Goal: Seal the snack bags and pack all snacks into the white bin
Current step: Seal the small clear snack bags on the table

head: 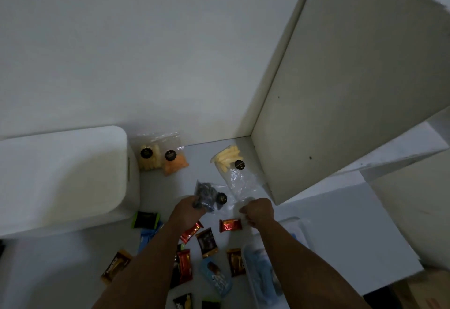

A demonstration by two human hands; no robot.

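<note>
White tabletop (341, 223): left hand (188, 213) grips the dark bag (207, 195) body, right hand (259, 212) pinches its clear mouth, long axis running left-right between them; white bin (60, 179) lies left, nearer the left hand.

Clear crinkled plastic snack bags (239, 174), glossy foil wrappers (230, 225), matt white bin (60, 177).

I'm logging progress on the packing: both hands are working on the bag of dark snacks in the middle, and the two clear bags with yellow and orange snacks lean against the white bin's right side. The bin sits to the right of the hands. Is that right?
Not quite. The head view shows the white bin to the left of the hands, not the right. The rest holds: the left hand and right hand handle the dark snack bag, and the yellow bag and orange bag lean at the bin's right side.
</note>
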